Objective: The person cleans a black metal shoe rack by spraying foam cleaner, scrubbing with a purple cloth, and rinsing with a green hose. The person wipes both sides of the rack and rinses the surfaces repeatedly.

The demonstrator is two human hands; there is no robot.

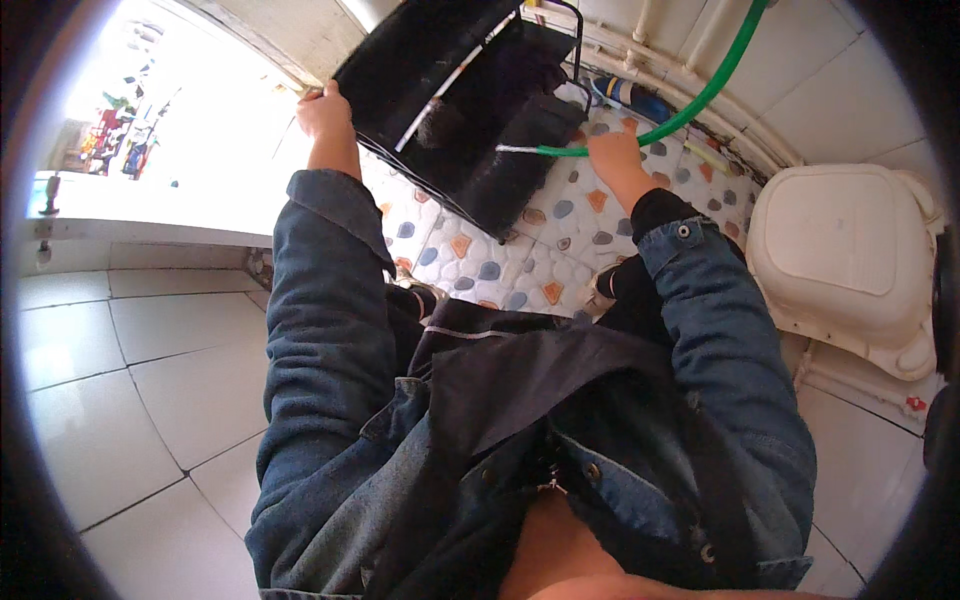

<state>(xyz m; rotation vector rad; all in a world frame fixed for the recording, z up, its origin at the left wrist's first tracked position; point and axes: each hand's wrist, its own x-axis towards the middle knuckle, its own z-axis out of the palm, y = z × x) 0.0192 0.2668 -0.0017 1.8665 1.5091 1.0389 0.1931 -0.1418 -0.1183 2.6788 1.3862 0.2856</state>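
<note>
My left hand (327, 114) grips the upper left edge of a black shelf rack (480, 105), which stands tilted before me. A green hose (697, 105) runs down from the top right into my right hand (616, 156), whose fingers are closed round it near its end. From the hose's tip a short white stream of water (517, 149) reaches the rack's dark lower panel. The rack's black tube frame (579, 37) shows at its right side. Its far upper part is cut off by the picture's rim.
Pebble-patterned tiles (517, 274) cover the floor under the rack and my shoes. A cream plastic basin (832, 240) is at the right by the wall. Pipes (690, 71) run along the wall, with a dark blue shoe (634, 97) beside them. A bright window (187, 127) opens at left.
</note>
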